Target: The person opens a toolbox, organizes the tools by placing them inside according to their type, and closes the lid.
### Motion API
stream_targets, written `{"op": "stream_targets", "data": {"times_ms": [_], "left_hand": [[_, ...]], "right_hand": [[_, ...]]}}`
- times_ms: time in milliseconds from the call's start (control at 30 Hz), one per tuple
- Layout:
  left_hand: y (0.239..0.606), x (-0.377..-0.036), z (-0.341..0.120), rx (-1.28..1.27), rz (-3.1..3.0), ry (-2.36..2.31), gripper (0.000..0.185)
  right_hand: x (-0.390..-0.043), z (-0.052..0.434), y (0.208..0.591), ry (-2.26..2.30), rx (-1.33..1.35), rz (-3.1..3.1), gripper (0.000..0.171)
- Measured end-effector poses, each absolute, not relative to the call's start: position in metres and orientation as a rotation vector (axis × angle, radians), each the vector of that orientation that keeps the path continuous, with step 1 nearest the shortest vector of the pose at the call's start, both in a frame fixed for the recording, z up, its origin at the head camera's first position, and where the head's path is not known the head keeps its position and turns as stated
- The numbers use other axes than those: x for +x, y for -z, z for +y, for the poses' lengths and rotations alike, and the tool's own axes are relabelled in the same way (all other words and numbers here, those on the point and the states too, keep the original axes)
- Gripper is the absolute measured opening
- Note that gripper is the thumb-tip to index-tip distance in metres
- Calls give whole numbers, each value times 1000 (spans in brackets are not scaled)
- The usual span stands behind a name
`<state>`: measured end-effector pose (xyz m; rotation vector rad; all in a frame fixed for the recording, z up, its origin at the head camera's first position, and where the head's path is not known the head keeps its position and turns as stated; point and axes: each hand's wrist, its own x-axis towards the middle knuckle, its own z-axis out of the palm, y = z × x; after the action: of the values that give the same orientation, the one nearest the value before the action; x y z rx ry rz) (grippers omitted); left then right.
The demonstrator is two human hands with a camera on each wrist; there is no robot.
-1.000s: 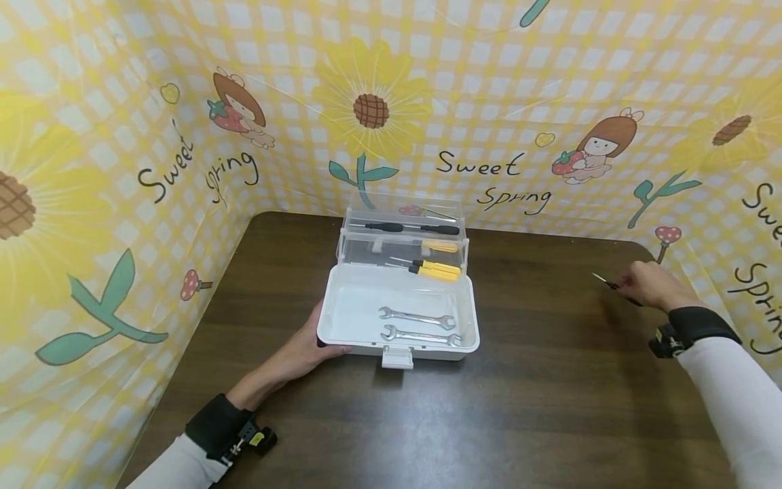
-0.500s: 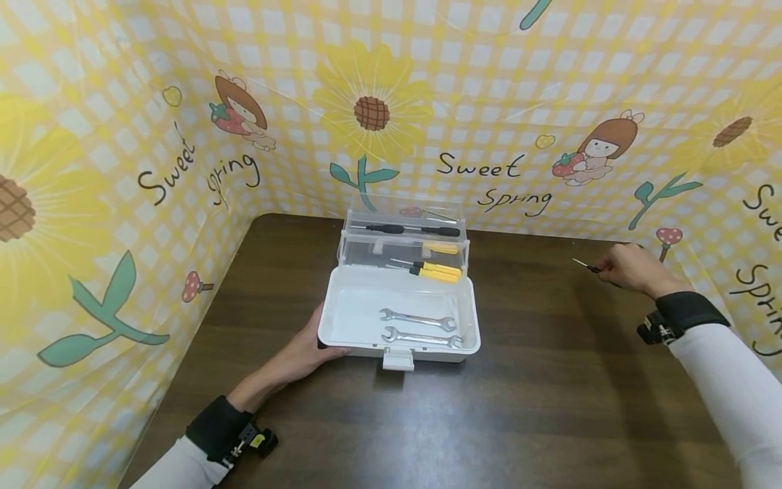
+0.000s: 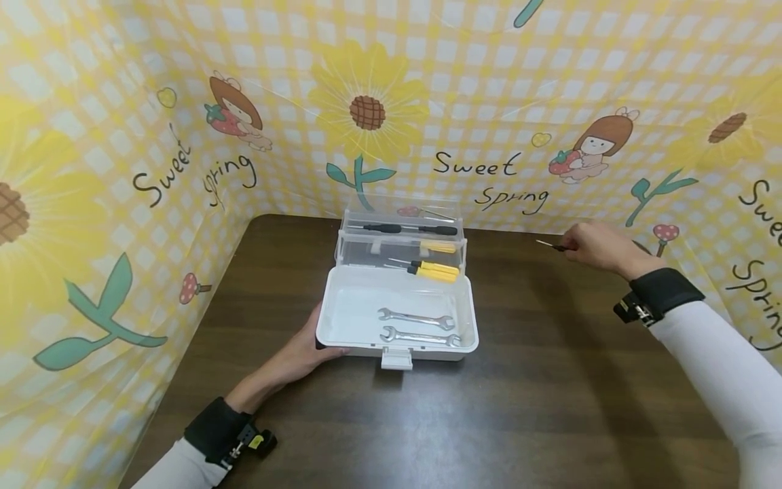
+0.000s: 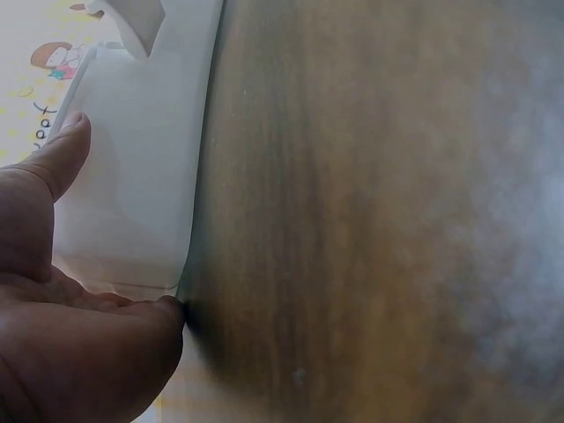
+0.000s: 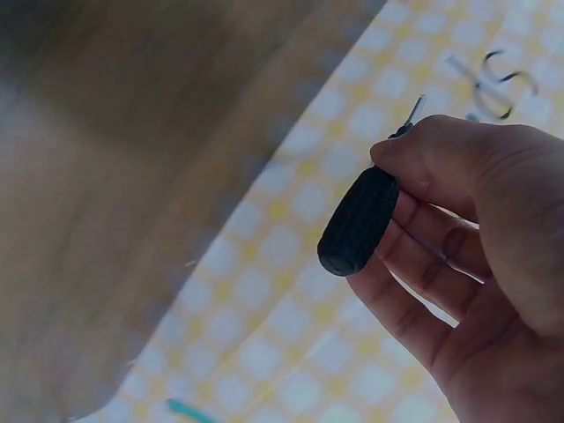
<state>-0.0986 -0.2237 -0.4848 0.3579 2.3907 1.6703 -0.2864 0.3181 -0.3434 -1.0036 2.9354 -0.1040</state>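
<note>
My left hand (image 3: 303, 351) grips the front left corner of a white toolbox (image 3: 352, 305); in the left wrist view the thumb (image 4: 69, 154) lies along its front wall. My right hand (image 3: 601, 248) is raised at the far right of the table, pinching a small screwdriver (image 5: 359, 225) with a black handle between thumb and fingers. Its thin metal shaft points left in the head view. Inside the box bottom lie a wrench (image 3: 417, 319) and a second wrench (image 3: 420, 337). Black-handled screwdrivers (image 3: 382, 229) and yellow-handled screwdrivers (image 3: 438, 269) lie in the clear trays (image 3: 348, 250) behind.
The toolbox stands open on a dark wooden table (image 3: 537, 401), its latch (image 3: 397, 358) hanging at the front. A yellow checked cloth (image 3: 489, 88) with sunflowers rises behind the table and along both sides.
My right hand has moved left and away toward the back edge, carrying the screwdriver closer to the toolbox. My left hand and the toolbox have stayed in place.
</note>
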Motion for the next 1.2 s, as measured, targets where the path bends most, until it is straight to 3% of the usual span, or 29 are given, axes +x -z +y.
{"op": "stream_targets", "data": {"times_ms": [133, 367, 600, 1033, 1200], "left_hand": [[485, -98, -223, 366, 2390, -1677, 111], [484, -98, -225, 352, 2403, -1644, 110], [486, -98, -225, 351, 2398, -1645, 110], [486, -98, -225, 360, 2382, -1658, 110], [486, -98, -225, 351, 2376, -1658, 110]], "right_hand": [[-285, 295, 332, 75, -1074, 2960, 21], [-279, 258, 320, 49, -1202, 2956, 29], [-282, 224, 310, 66, -1238, 2970, 20], [-291, 166, 301, 47, -1329, 2913, 33], [-293, 149, 301, 73, -1369, 2890, 26]]}}
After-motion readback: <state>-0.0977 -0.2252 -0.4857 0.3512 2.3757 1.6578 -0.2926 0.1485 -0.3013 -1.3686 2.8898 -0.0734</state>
